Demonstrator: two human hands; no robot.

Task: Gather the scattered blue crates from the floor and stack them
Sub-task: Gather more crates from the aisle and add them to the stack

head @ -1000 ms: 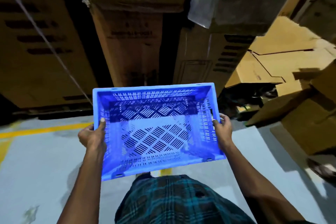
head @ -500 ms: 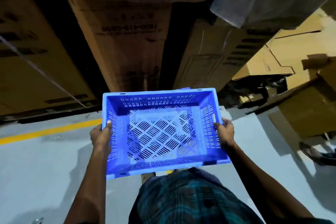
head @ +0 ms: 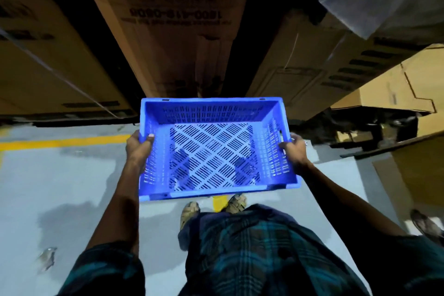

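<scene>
Crate (head: 213, 149) between both hands, fingers (head: 151, 136) (thumbs inside) over rims

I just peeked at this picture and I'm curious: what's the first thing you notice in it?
The bright blue crate in the middle grabs the eye, empty and open side up, held by the left hand and right hand on its short sides. Behind it stand tall brown cardboard boxes, and a yellow line crosses the grey floor at left.

Dim, wide-angle warped edges; shadowed cardboard boxes (head: 168, 31) perhaps slightly blurred.
</scene>
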